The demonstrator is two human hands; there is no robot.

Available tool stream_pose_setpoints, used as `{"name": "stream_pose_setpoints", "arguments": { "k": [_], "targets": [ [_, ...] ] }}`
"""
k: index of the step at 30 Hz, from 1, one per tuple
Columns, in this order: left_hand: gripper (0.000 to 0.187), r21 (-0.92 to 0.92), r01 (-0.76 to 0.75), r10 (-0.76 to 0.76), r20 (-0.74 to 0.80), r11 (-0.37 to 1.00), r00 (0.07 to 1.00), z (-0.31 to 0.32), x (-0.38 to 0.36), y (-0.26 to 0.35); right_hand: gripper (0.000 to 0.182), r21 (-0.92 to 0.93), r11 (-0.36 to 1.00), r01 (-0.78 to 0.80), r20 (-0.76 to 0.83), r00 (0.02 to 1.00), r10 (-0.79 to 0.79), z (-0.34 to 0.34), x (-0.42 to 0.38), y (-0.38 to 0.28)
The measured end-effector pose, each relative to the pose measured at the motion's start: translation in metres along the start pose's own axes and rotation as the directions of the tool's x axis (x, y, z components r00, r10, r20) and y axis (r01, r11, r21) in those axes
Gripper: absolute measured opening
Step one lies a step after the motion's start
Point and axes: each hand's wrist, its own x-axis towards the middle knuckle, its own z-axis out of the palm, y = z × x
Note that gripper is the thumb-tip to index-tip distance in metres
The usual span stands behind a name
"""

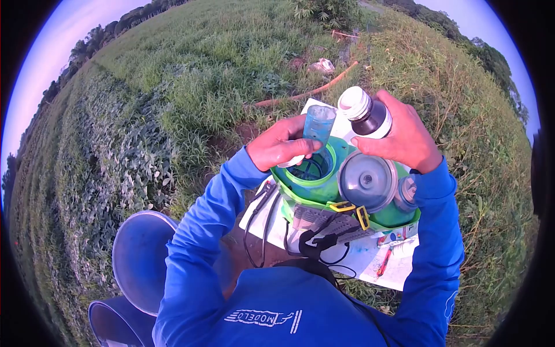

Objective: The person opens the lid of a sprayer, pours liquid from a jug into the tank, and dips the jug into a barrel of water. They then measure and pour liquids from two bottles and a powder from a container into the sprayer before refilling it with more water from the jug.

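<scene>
My left hand (283,143) is closed around a clear blue measuring cup (319,122), with a small white cap (291,162) also at its fingers. The cup stands upright over the round open mouth (317,173) of a green tank (347,151). To its right, my right hand (404,130) grips a dark bottle (374,120) with a white neck, tilted toward the cup. Below that hand, a round grey lid (367,180) rests on the tank. Whether liquid is flowing cannot be made out.
Two blue containers (139,260) (115,324) stand at the lower left. A white sheet (378,269) under the tank holds a red pen-like item (384,263). Black straps (312,246) hang from the tank's near side. An orange hose (318,89) lies in the grass beyond.
</scene>
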Motion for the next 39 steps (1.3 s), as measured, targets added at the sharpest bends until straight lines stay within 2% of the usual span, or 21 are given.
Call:
{"name": "stream_pose_setpoints", "arguments": {
  "k": [5, 14, 17, 20, 22, 25, 28, 34, 39],
  "targets": [
    [0.052, 0.065, 0.009, -0.007, -0.024, 0.998, 1.000, 0.007, 0.000, 0.004, 0.062, -0.071, 0.997, 0.002, -0.005, 1.000, -0.002, 0.002, 0.009, 0.005],
    [0.050, 0.050, -0.034, 0.037, -0.048, 0.998, 0.998, 0.005, 0.006, -0.011, 0.061, -0.144, 0.989, 0.027, 0.006, 1.000, -0.026, 0.004, 0.020, 0.009],
    [0.047, 0.083, 0.004, 0.001, -0.060, 0.997, 0.998, 0.003, 0.008, -0.011, 0.061, -0.191, 0.980, 0.062, -0.001, 0.998, -0.064, 0.004, 0.024, 0.011],
    [0.054, 0.108, 0.041, -0.038, -0.037, 0.993, 0.999, -0.001, 0.012, -0.011, 0.060, -0.192, 0.977, 0.090, -0.003, 0.996, -0.092, 0.002, 0.027, 0.008],
    [0.051, 0.086, 0.020, -0.017, -0.045, 0.996, 0.999, 0.000, 0.012, -0.011, 0.060, -0.166, 0.978, 0.125, -0.027, 0.991, -0.131, 0.001, 0.028, 0.008],
    [0.045, 0.052, -0.029, 0.032, -0.051, 0.998, 0.998, 0.002, 0.012, -0.006, 0.060, -0.237, 0.964, 0.117, -0.022, 0.992, -0.125, -0.002, 0.031, 0.007],
    [0.040, 0.045, -0.052, 0.054, -0.061, 0.998, 0.997, 0.002, 0.014, -0.006, 0.060, -0.313, 0.935, 0.166, -0.049, 0.980, -0.190, 0.000, 0.033, 0.010],
    [0.038, 0.049, -0.088, 0.091, -0.069, 0.995, 0.993, 0.001, 0.013, -0.004, 0.060, -0.359, 0.918, 0.166, -0.029, 0.982, -0.189, 0.001, 0.034, 0.006],
    [0.037, 0.044, -0.098, 0.102, -0.075, 0.994, 0.992, 0.000, 0.015, -0.006, 0.068, -0.388, 0.914, 0.119, 0.002, 0.992, -0.128, -0.001, 0.035, 0.001]
  ]
}}
